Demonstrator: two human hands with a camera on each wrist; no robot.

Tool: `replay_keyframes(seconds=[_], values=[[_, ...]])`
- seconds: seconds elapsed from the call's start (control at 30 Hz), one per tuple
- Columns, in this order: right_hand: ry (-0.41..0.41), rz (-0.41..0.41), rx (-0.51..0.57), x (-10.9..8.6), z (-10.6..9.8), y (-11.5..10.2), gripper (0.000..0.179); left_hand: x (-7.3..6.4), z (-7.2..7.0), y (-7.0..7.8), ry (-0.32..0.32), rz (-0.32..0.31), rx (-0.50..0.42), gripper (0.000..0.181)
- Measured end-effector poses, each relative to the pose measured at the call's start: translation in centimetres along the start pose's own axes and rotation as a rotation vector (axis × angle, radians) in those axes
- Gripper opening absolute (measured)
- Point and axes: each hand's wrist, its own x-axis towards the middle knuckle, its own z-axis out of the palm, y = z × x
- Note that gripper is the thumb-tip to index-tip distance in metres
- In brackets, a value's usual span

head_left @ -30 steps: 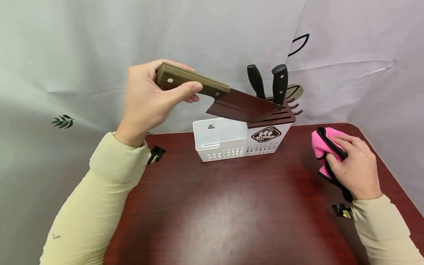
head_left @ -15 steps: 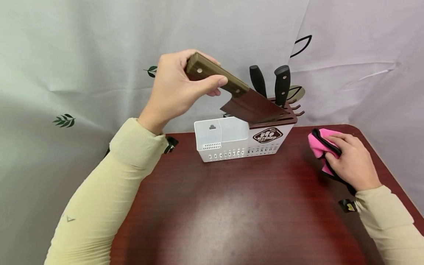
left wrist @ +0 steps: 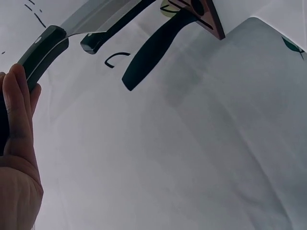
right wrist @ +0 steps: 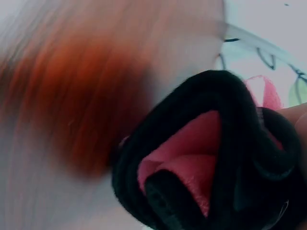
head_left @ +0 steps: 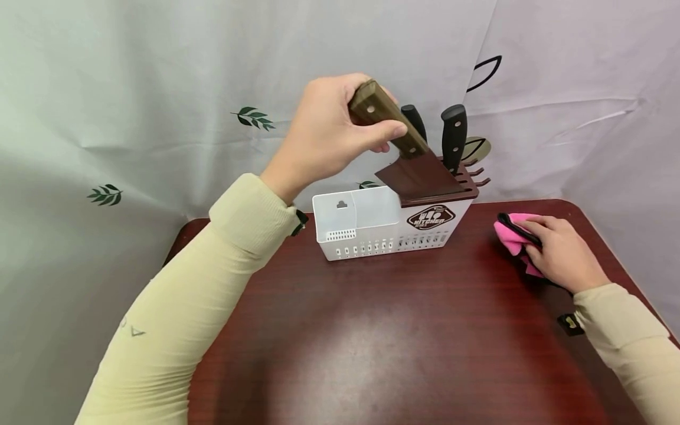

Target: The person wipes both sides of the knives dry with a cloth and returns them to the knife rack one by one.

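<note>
My left hand (head_left: 326,133) grips the wooden handle of a cleaver (head_left: 417,177), thumb along its near side. The blade slants down to the right, its lower end over the brown slotted top of a white knife holder (head_left: 366,242). Whether the blade's end has entered a slot, I cannot tell. In the left wrist view, the fingers wrap the cleaver handle (left wrist: 45,52). At the right, my right hand (head_left: 568,254) holds a bunched pink cloth (head_left: 511,236) with black edging on or close to the table. Its folds fill the right wrist view.
Two black-handled knives stand in the holder, one knife handle (head_left: 454,133) at the right and another handle (head_left: 414,118) partly behind the cleaver. Brown hooks (head_left: 480,177) jut from the holder's right side. The dark red table (head_left: 414,330) meets a pale curtain (head_left: 159,88) behind.
The left hand has carried the cleaver to the right, and the blade now tilts more steeply over the slotted top. The right hand with the cloth has shifted slightly.
</note>
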Motion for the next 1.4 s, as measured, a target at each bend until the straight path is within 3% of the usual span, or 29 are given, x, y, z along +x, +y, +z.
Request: replay_keyframes(seconds=[0.1, 0.43, 0.7, 0.83, 1.03, 1.27, 1.4], values=[[-0.018, -0.015, 0.012, -0.1, 0.7, 0.8, 0.052, 0.5, 0.5, 0.3, -0.032, -0.029, 0.048, 0.020], [-0.180, -0.055, 0.051, 0.2, 2.1, 1.0, 0.049, 1.4, 1.8, 0.4, -0.086, 0.020, 0.168, 0.017], [-0.133, -0.172, 0.006, 0.6, 3.7, 0.5, 0.045, 2.4, 2.7, 1.1, -0.153, -0.003, 0.366, 0.022], [-0.118, -0.205, -0.017, 0.8, 4.0, 0.5, 0.044, 2.9, 3.2, 1.0, -0.178, -0.015, 0.392, 0.023], [-0.161, -0.220, -0.044, 0.9, 3.9, 0.3, 0.046, 3.7, 4.4, 0.9, -0.215, -0.043, 0.436, 0.024], [-0.260, -0.134, -0.070, 1.1, 3.6, -0.1, 0.046, 4.3, 5.9, 0.4, -0.267, -0.087, 0.425, 0.026], [-0.287, -0.134, -0.092, 1.2, 3.6, -0.2, 0.048, 4.6, 6.6, -0.1, -0.291, -0.089, 0.472, 0.027]])
